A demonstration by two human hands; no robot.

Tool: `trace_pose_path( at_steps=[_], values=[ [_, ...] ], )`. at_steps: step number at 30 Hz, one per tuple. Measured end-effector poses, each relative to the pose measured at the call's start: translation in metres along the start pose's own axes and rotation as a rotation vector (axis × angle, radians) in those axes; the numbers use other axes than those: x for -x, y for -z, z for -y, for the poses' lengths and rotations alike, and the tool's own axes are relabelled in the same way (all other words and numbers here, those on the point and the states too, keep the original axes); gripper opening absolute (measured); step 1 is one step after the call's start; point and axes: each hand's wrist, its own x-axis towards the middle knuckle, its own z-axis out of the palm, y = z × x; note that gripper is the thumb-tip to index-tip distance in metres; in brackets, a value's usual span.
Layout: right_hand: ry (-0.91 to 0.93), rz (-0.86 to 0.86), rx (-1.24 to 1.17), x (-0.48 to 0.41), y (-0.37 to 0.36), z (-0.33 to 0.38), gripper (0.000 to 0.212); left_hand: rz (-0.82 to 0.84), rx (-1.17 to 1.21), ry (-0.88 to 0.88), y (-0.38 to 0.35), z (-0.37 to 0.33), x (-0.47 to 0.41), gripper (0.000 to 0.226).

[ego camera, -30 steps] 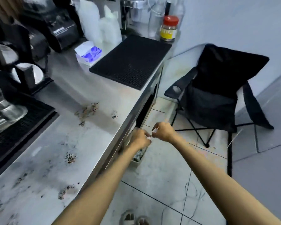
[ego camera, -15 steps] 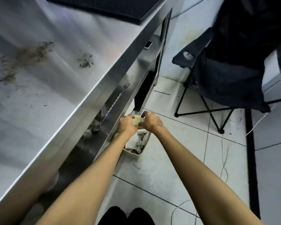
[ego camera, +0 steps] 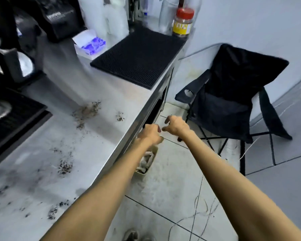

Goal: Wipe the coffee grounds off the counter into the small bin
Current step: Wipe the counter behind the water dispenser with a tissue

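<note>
Both hands hang out past the bench edge, close together over the floor. The left hand is loosely curled with nothing visible in it, and the right hand is half open, fingers hooked downward, also empty as far as can be seen; motion blur keeps the fingertips from reading clearly. No cloth, brush or wipe shows in either hand.

Just below the left forearm, the small bin stands on the tiled floor, tucked against the base of the bench, with crumpled paper-like waste already inside.

On the steel bench the coffee grounds are untouched: a large smear near the middle, a small clump closer to the edge, another clump nearer the person, and scattered specks along the near edge. Beyond them sit a black rubber mat, a white box with blue contents, a red-lidded jar, and dark coffee equipment to the left. A black folding chair stands on the floor to the right.

By my reading the task has barely begun. The bin is not yet raised to the bench edge, nothing for wiping is in hand, and every patch of grounds remains to be swept across and dropped in.
</note>
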Motion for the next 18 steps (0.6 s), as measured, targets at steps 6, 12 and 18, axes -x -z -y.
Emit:
trace_pose_path(
  at_steps=[6, 12, 18],
  values=[
    [0.213, -0.053, 0.118, 0.046, 0.094, 0.088, 0.039, -0.161, 0.029, -0.011, 0.13, -0.02, 0.059, 0.036],
    [0.542, -0.009, 0.11, 0.088, 0.095, 0.224, 0.043, -0.34, 0.09, 0.156, 0.224, 0.057, 0.137, 0.036],
    [0.87, 0.158, 0.273, 0.158, 0.017, 0.364, 0.04, -0.436, 0.109, 0.488, 0.26, 0.178, 0.25, 0.035]
  ],
)
